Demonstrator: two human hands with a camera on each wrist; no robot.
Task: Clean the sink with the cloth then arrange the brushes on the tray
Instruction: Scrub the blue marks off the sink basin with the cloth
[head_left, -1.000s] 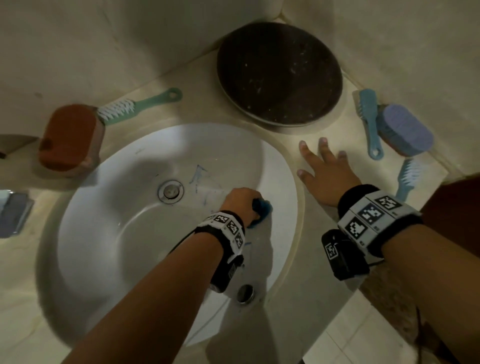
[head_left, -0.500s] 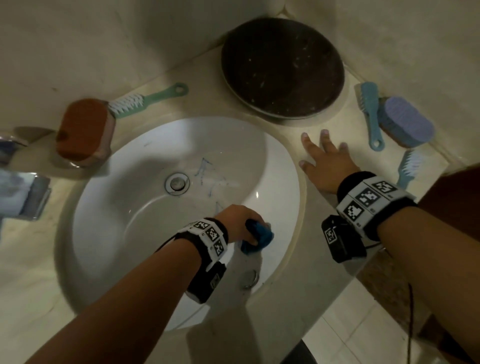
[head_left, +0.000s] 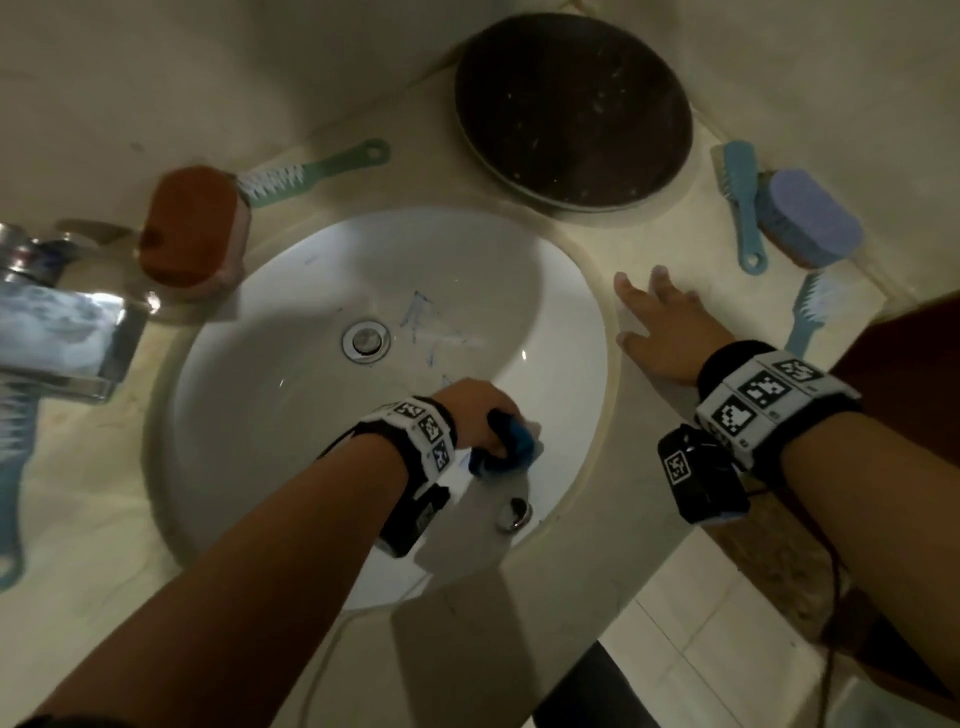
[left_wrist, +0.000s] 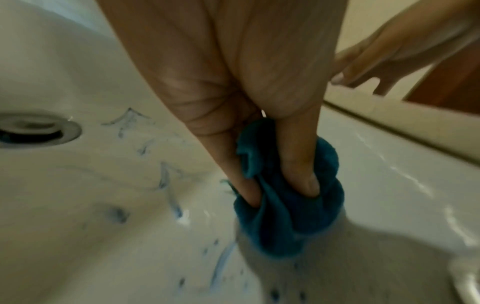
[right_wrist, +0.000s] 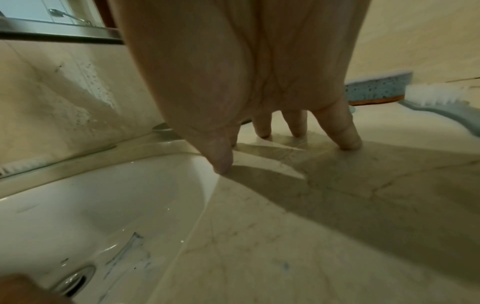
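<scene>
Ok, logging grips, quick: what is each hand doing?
Left hand: grips the blue cloth.
Right hand: open, flat on the counter.

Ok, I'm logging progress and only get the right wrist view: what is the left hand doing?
Observer: The left hand has a bunched blue cloth in its grip, pressed against the near side of the sink.
Operator: Any marks besides those by the drain?
Observer: Yes, blue streaks right beside the cloth, on the side away from the drain.
Operator: Any brush on the tray?
Observer: None; the green brush lies on the counter, left of the dark round tray.
</scene>
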